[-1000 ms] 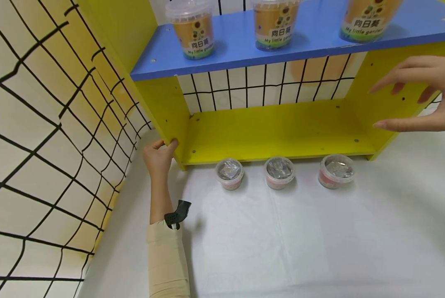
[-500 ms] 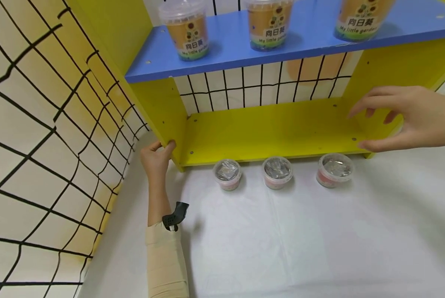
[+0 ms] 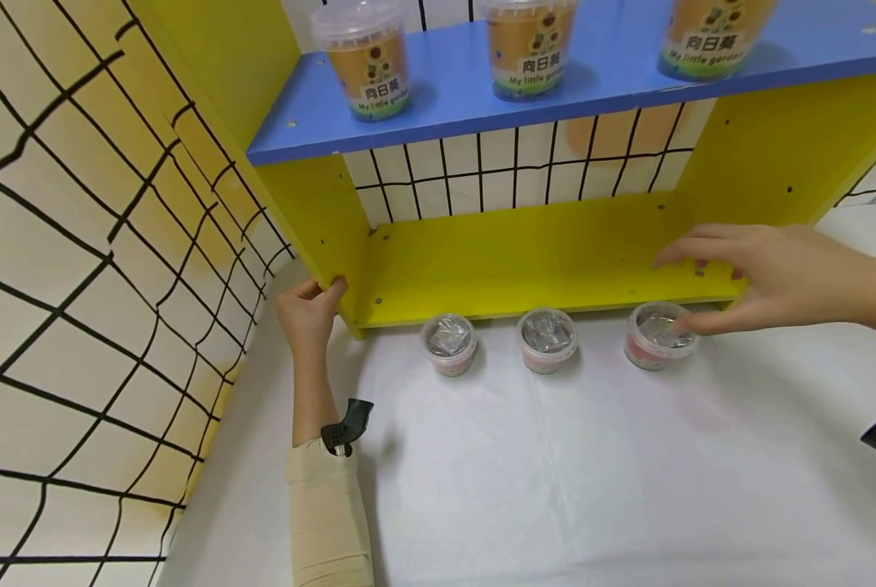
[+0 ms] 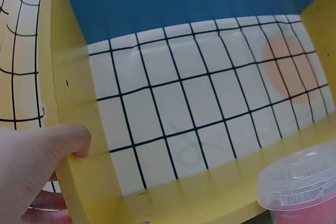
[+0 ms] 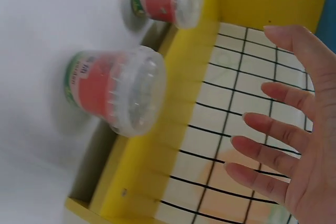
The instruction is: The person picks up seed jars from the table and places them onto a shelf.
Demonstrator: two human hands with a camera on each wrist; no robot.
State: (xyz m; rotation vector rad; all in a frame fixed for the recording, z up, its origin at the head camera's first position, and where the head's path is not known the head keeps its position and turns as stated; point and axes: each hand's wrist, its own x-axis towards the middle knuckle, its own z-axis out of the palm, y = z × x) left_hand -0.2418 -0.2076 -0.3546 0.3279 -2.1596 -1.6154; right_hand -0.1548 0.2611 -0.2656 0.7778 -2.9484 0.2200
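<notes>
My left hand (image 3: pixel 309 314) grips the front edge of the yellow shelf's left side panel (image 4: pixel 79 93); the thumb lies on the inner face and the other fingers are behind it. My right hand (image 3: pixel 775 277) hovers over the right-hand lidded plastic cup (image 3: pixel 656 338), fingers spread and nothing between them. In the right wrist view that cup (image 5: pixel 115 87) has a pink label and a clear lid, apart from the fingers. A middle cup (image 3: pixel 548 341) and a left cup (image 3: pixel 449 344) stand in line with it on the white cloth, before the shelf's bottom board.
Three taller orange cups, one at the left (image 3: pixel 371 69), stand on the blue upper board (image 3: pixel 452 73). The yellow bottom board (image 3: pixel 511 261) lies behind the small cups. A black-gridded white wall covering (image 3: pixel 78 326) runs along the left. White cloth (image 3: pixel 482 473) spreads in front.
My right hand has moved left and down in the head view, from beside the shelf's right panel to above the right-hand cup. The left hand keeps its grip.
</notes>
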